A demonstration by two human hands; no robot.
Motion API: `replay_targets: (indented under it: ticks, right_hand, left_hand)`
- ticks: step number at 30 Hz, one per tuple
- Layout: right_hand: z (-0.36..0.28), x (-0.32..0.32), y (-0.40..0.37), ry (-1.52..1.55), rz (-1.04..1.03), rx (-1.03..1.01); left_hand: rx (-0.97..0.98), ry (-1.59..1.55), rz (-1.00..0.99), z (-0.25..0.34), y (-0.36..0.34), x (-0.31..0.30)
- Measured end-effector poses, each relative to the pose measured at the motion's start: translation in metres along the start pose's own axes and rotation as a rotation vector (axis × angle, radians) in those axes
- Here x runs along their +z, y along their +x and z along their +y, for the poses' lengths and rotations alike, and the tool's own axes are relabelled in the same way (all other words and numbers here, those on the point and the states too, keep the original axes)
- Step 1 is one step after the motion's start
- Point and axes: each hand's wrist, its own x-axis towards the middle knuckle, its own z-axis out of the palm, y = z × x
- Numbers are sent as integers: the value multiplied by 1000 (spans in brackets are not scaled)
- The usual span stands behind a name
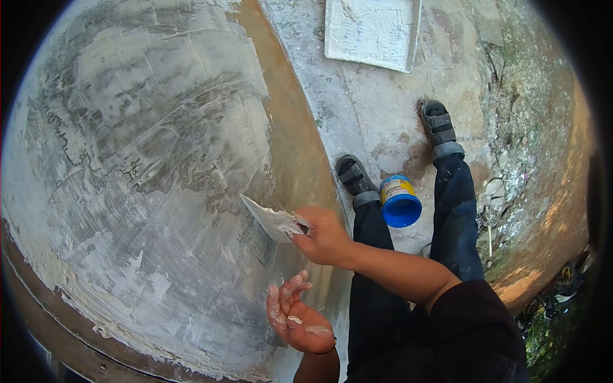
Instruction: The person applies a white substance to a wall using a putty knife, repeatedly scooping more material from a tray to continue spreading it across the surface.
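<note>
My right hand (pixel 324 235) grips a wide, flat scraper (pixel 276 220) coated with whitish paste. The blade's left corner lies over the grey, paste-smeared surface (pixel 159 127), whose brown strip (pixel 290 121) shows along its right edge; whether the blade touches it I cannot tell. Below the scraper, my left hand (pixel 300 319) is turned palm up near the lower edge of that surface. Its fingers are slightly curled and apart, with white paste on the fingertips and palm, and no tool in it.
A blue bucket (pixel 401 201) with a yellow label stands between my legs, near my sandalled feet. Farther up is a shallow white tray (pixel 370 32) smeared with paste on the stained concrete floor (pixel 383 102). Rubble and plants line the right side.
</note>
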Motion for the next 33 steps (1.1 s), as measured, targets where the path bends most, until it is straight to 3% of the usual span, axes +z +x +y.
replay_targets:
  ticks: [2,4,11,13,15,16,18,20,22,25,33]
  right_hand:
    - [16,-6,8,106,-39,103]
    - [65,5,20,667,-25,383]
    - [165,16,84,309,-57,452]
    - [169,11,88,210,-44,413]
    - [167,-8,83,49,16,497]
    - [174,-13,78,45,17,495]
    - [184,-23,66,446,95,471]
    - [155,-35,56,330,130,428]
    - [106,-42,49,-19,205,415]
    - [86,3,45,-273,307,47]
    - [5,61,22,-177,293,-146]
  left_hand:
    - [0,3,1,-2,1,0]
    - [-4,7,-9,-5,1,0]
    - [-12,21,-17,-20,1,1]
    - [-21,30,-22,-22,1,1]
    - [-26,33,-26,-21,1,1]
    - [-25,28,-25,-20,1,1]
    - [-16,19,-26,-18,1,-1]
    - [-11,13,-15,-16,2,-2]
    - [-8,11,-7,-14,3,-1]
    - [-18,4,17,-12,3,-1]
    - [69,-12,27,0,3,-6]
